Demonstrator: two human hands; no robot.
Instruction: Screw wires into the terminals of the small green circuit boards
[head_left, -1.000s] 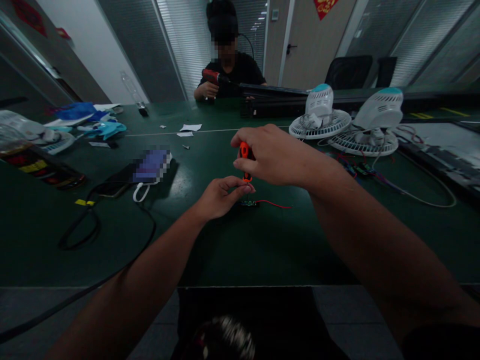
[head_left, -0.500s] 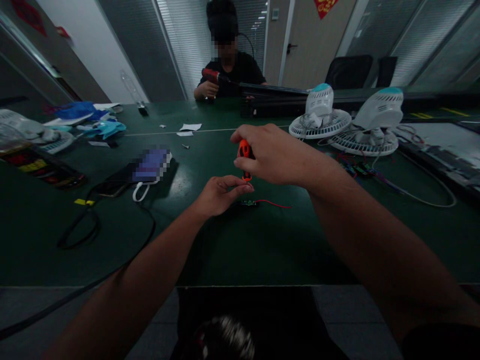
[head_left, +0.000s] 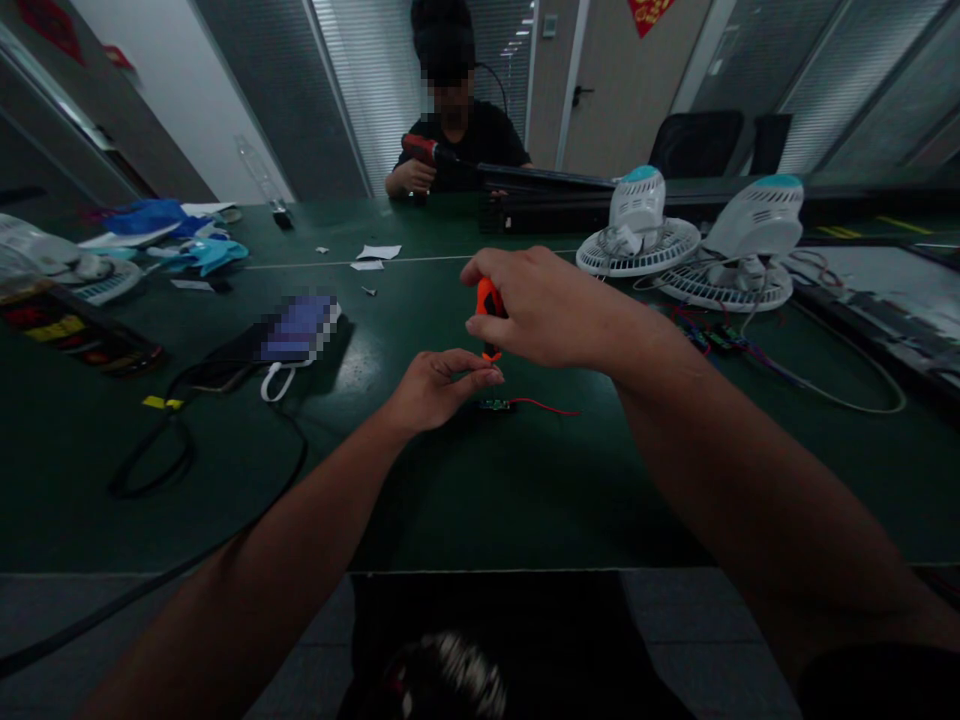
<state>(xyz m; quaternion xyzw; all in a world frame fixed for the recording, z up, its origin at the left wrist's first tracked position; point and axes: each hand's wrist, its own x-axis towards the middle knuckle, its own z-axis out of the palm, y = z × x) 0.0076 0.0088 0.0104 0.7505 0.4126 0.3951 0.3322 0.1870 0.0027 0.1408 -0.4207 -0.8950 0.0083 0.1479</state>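
Observation:
My right hand [head_left: 536, 305] is closed around the orange and black handle of a screwdriver [head_left: 490, 300], which stands roughly upright, handle on top. Just below it, my left hand [head_left: 446, 388] is closed, thumb and fingers pinched together at the lower end of the screwdriver. Whatever sits in that pinch is too small and hidden to make out. A small green circuit board [head_left: 495, 405] lies on the dark green table right beside the left fingertips, partly covered by them. From it a thin red wire [head_left: 544, 406] runs to the right.
White fan parts [head_left: 637, 245] stand at the back right, near loose wiring [head_left: 720, 338]. A phone [head_left: 300, 328] with a cable and a dark-labelled bottle [head_left: 75, 325] lie at left. Paper scraps [head_left: 379, 252] lie ahead. Across the table a person holds a red drill [head_left: 420, 150].
The hands and screwdriver keep nearly the same pose. The whole view has shifted very slightly; nothing has been picked up or let go.

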